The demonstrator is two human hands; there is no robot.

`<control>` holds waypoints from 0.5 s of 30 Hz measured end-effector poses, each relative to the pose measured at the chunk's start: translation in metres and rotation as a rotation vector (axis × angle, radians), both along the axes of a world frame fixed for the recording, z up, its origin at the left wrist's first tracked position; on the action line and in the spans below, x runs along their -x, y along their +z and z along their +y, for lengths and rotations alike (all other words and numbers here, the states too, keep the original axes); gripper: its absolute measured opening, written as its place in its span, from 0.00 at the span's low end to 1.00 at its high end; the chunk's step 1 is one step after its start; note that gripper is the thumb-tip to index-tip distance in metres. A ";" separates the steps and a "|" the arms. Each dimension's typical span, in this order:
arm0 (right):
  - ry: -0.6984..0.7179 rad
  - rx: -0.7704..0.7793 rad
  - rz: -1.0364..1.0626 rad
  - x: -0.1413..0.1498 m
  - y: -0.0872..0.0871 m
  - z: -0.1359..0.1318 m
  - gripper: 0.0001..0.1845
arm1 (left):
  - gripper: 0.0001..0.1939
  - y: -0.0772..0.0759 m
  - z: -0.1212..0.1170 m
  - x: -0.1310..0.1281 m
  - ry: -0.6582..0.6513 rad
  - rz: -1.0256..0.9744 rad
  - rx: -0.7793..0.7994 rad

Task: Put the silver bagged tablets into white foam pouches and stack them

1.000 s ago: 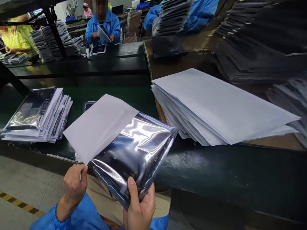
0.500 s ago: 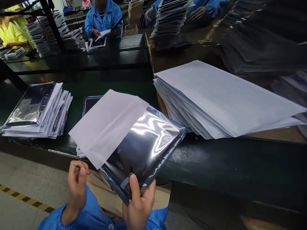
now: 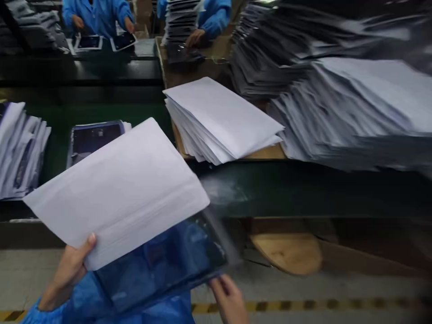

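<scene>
Your left hand (image 3: 65,272), half closed, pinches the lower edge of the white sheet (image 3: 114,193) with its thumb. The sheet sticks out of the shiny bag (image 3: 158,265), which lies between your hands. A white pile (image 3: 219,121) lies beyond the bag. Your half-open right hand (image 3: 227,299) sits just below the bag's corner; blur hides any grip.

Landmark: a stack of paper-flapped pouches (image 3: 219,121) on a wooden board (image 3: 266,154). Right of the stack: a taller pile of pouches (image 3: 351,103) on the same board. Behind it: a narrow pile of pouches (image 3: 178,22). Left of it: a tablet (image 3: 96,139) on the counter (image 3: 101,105), with a third pile (image 3: 20,148) farther left. Before it: a held pouch (image 3: 114,193), partly hiding the tablet.
</scene>
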State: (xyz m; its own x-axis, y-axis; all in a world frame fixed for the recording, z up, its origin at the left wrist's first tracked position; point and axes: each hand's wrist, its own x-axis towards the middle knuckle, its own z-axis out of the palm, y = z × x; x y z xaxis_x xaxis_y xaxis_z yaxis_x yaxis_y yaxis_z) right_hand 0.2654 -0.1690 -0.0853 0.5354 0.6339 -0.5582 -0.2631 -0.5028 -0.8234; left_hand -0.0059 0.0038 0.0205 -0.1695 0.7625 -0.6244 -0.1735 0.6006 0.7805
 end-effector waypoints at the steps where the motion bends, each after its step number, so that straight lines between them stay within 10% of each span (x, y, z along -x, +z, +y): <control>1: -0.164 -0.062 0.053 -0.016 0.004 0.004 0.32 | 0.51 -0.006 0.001 0.006 -0.118 0.056 -0.009; 8: -0.368 -0.279 0.284 -0.008 0.008 0.022 0.29 | 0.46 -0.062 0.004 -0.013 -0.749 0.251 0.003; 15: -0.617 -0.187 0.242 0.011 -0.034 0.005 0.30 | 0.38 -0.134 -0.009 -0.033 -0.630 0.058 0.101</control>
State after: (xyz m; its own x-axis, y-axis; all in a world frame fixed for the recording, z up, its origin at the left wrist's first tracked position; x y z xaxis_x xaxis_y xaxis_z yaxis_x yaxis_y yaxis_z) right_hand 0.2540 -0.1639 -0.1189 0.7033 0.3504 -0.6186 -0.6433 -0.0566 -0.7635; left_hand 0.0273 -0.0049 -0.1133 0.2566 0.6651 -0.7013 0.2774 0.6444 0.7126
